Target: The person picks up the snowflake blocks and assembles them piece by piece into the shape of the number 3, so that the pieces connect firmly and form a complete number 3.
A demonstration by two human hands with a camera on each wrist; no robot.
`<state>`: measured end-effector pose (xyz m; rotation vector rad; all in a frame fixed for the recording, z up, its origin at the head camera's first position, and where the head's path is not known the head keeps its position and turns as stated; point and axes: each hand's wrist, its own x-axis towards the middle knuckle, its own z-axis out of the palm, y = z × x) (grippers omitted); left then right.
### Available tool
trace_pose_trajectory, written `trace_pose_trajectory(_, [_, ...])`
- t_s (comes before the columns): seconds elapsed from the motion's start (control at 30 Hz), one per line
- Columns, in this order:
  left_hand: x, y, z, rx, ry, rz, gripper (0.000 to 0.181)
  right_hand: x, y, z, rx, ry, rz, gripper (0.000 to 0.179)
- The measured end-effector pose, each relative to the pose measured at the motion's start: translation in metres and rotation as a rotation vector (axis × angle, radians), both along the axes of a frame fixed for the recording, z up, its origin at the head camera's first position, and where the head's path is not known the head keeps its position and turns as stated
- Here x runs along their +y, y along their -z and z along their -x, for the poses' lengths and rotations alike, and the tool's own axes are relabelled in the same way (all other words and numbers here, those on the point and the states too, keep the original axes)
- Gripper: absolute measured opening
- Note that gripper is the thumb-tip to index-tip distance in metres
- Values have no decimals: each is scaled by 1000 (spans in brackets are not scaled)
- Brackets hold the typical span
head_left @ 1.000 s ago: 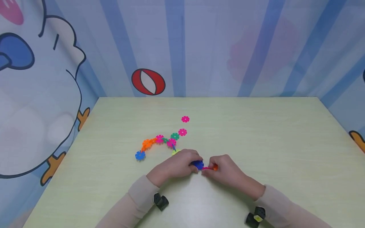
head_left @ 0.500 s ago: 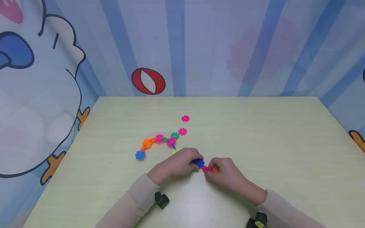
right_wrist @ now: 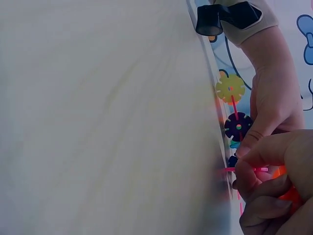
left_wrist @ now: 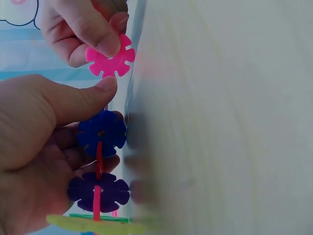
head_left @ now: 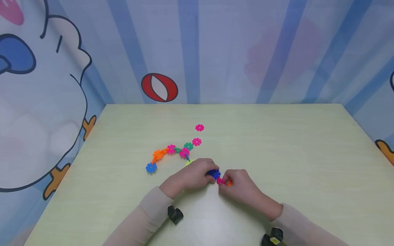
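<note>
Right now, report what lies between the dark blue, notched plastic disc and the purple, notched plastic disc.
In the left wrist view, a thin, edge-on red piece bridges the blue disc and purple disc.

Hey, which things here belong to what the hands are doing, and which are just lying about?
In the job:
Left hand, holding the blue disc
Right hand, pinching the pink disc
Orange piece, same hand
String of discs, probably the same build

Apparently just lying about:
Far pink disc, on its own
Nearer pink disc and green disc; possibly linked to the string
</note>
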<state>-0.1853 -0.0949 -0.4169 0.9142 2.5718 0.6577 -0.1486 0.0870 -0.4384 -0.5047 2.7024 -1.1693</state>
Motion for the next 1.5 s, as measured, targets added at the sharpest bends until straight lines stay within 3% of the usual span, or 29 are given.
trace_pose_trajectory(0.7, [0, 0, 0, 10, 5, -34, 28, -9, -10, 3, 15, 27, -42, 19])
trace_pose_trajectory(0.97, [-1, 1, 1, 8, -8, -26, 32, -9, -11, 2, 20, 57, -64, 12])
trace_pose_trajectory(1.5, [1, 4, 1, 37, 18, -70, 21, -13, -2, 2, 56, 57, 17, 19])
